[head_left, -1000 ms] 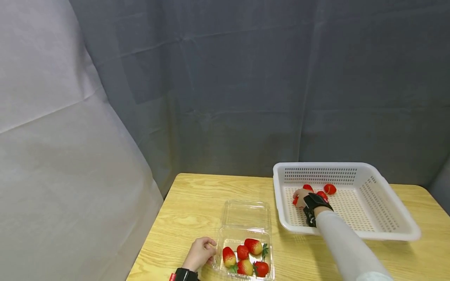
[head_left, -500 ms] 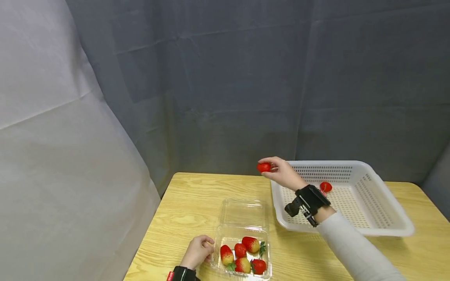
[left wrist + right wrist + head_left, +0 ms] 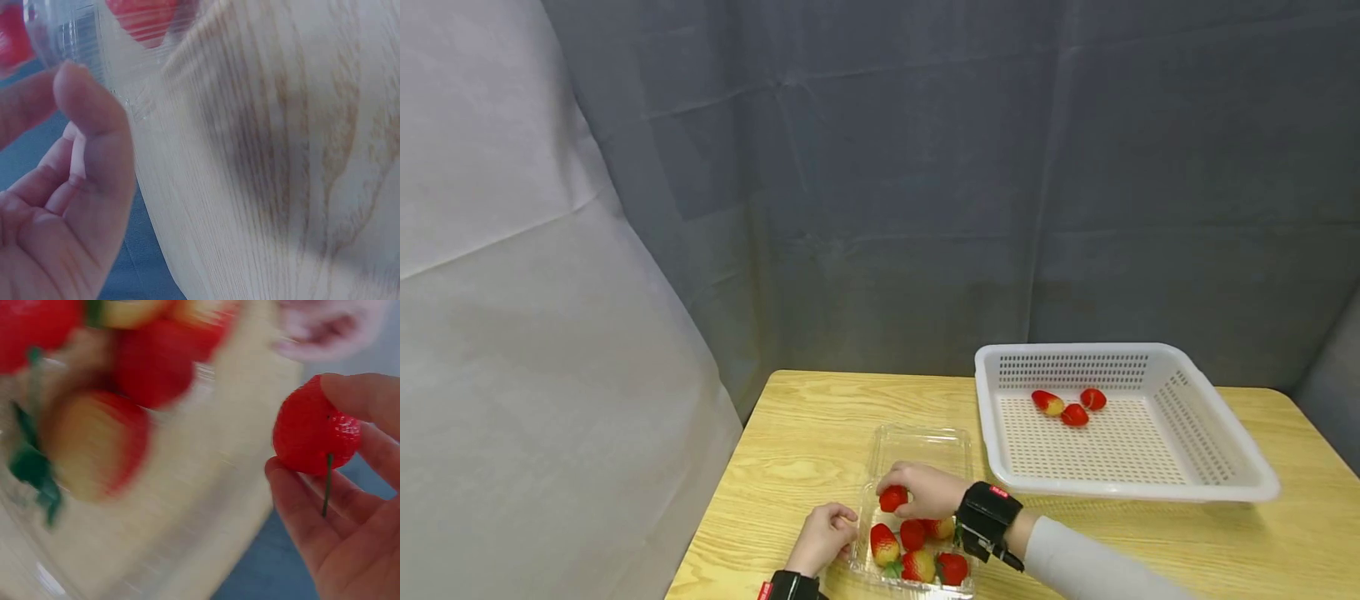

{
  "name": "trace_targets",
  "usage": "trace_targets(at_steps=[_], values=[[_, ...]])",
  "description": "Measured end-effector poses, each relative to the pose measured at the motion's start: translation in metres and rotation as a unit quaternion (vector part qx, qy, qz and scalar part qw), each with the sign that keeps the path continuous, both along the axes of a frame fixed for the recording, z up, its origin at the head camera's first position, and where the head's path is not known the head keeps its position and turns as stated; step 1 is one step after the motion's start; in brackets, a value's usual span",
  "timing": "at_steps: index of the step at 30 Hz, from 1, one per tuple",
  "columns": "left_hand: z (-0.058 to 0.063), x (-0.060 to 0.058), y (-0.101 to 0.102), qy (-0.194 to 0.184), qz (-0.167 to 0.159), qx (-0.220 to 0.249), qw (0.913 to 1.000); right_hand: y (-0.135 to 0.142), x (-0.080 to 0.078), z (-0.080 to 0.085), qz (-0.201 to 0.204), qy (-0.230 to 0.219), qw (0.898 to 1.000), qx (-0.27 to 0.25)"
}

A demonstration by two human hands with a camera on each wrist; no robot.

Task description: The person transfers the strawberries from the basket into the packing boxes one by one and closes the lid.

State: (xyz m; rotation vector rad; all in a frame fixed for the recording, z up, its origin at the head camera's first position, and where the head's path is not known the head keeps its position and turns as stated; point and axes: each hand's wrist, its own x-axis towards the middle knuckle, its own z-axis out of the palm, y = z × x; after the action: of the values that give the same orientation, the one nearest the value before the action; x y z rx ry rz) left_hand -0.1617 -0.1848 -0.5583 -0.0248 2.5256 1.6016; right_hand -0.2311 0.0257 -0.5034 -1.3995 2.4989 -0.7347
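My right hand (image 3: 928,492) pinches a red strawberry (image 3: 892,498) between thumb and fingertips, above the open clear plastic box (image 3: 868,575). In the right wrist view this strawberry (image 3: 306,428) has a thin green stem hanging toward the palm. Inside the box lie several red and yellow strawberries (image 3: 917,567), some with green leaves; the right hand partly covers those at the back. At the box's left side rests my left hand (image 3: 822,540). In the left wrist view its thumb (image 3: 100,125) and index finger meet at the clear rim.
A white perforated basket (image 3: 1131,487) stands at the right with 3 strawberries (image 3: 1075,414) inside. The box's clear lid (image 3: 925,437) lies folded back behind it. All stand on a wooden table (image 3: 805,442) before a grey cloth backdrop (image 3: 887,208).
My right hand has lifted one strawberry out of the basket and carried it left and toward me, over the clear box. The left hand has stayed at the box's left side.
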Motion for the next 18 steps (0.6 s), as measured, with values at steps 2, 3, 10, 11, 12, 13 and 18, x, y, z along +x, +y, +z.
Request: trace_targets(at_steps=[2, 3, 10, 11, 12, 13, 18], values=[[-0.001, 0.0, 0.0, -0.002, 0.002, 0.0, 1.0, -0.005, 0.001, -0.016, -0.003, 0.008, 0.999, 0.032], [-0.001, 0.0, 0.0, -0.002, 0.002, 0.001, 1.0, -0.007, 0.001, -0.023, -0.006, 0.015, 0.999, 0.047], [-0.002, 0.0, 0.002, -0.004, 0.007, 0.006, 0.9999, -0.017, 0.006, -0.051, -0.02, 0.039, 0.991, 0.126], [-0.002, 0.0, 0.002, -0.005, 0.008, 0.008, 0.9999, -0.018, 0.006, -0.052, -0.022, 0.035, 0.99, 0.132], [-0.002, 0.0, 0.003, -0.006, 0.009, 0.01, 0.9999, -0.018, 0.006, -0.052, -0.025, 0.032, 0.99, 0.137], [-0.002, 0.0, 0.003, -0.007, 0.008, 0.013, 0.9999, -0.017, 0.007, -0.05, -0.027, 0.028, 0.989, 0.14], [-0.002, 0.001, 0.002, -0.001, 0.001, 0.018, 0.9998, -0.008, 0.004, -0.012, -0.02, -0.027, 0.992, 0.119]])
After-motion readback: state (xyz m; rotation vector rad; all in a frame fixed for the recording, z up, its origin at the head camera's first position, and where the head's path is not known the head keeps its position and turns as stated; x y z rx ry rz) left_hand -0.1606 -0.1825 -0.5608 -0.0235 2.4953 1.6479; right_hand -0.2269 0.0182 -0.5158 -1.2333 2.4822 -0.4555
